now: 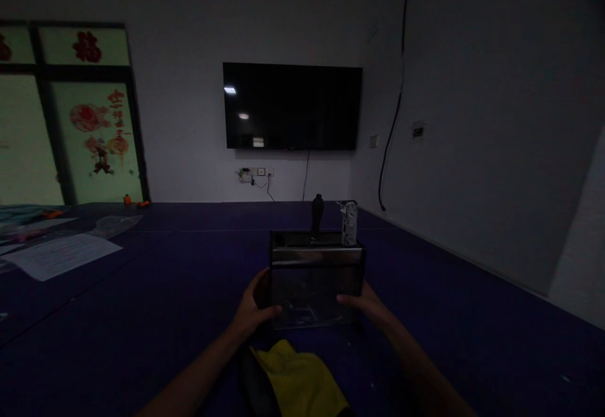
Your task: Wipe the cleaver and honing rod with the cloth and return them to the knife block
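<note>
A clear box with a dark rim, like a small fish tank (316, 291), sits upright on the purple-blue tabletop. My left hand (258, 303) grips its left side, with the thumb on the front face. On the right side, my right hand (362, 300) holds it the same way; the fingers behind are mostly hidden. Above the rim show a dark, handle-shaped object (317, 215) and a pale, crinkled cylinder (350, 223); whether they stand in the box or behind it I cannot tell. Close to me lies a yellow and black cloth (300, 379).
Printed papers (61, 256) and a clear plastic bag (116, 225) lie on the table at left. Small orange items (137, 202) are at the far edge. A television (293, 107) hangs on the far wall; a loose cable (390, 133) dangles at right. The room is dim.
</note>
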Tool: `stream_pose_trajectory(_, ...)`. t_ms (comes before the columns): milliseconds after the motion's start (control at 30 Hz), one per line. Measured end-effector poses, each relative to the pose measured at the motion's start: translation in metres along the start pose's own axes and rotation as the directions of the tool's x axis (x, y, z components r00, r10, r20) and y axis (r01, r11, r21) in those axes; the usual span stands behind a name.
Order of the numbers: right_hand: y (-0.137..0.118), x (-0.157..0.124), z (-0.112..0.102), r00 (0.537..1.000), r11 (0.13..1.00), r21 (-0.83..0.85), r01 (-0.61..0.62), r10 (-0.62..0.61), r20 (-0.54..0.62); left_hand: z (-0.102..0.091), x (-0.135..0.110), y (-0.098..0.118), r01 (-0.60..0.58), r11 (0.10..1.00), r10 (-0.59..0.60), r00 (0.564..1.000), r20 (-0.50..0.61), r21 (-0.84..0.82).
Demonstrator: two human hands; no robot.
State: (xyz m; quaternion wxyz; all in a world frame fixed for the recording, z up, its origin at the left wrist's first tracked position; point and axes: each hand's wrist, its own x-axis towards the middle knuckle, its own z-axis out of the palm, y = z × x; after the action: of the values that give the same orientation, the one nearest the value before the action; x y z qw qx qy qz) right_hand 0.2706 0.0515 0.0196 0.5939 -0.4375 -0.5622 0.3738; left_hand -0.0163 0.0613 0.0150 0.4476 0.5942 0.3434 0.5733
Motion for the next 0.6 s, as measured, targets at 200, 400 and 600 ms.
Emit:
stream_pose_trajectory(200,-0.009,-0.009,0.006,0.999,0.997,0.072,-0.001,0.004,-0.032,0.001,-0.003,-0.002,0.058,0.996,-0.053,0.996,0.074,-0.067)
stream_pose_trajectory(400,-0.005,-0.009,0.013,0.991,0.993,0.101,0.06,-0.047,-0.124,-0.004,0.005,-0.015,-0.003,1.0,0.003,0.999,-0.038,-0.015)
stream_pose_trajectory(600,0.003,0.001,-0.005,0.897,0.986,-0.095,0.134,-0.161,-0.411,-0.016,0.015,-0.023,0.018,0.999,-0.014,0.986,-0.164,0.026)
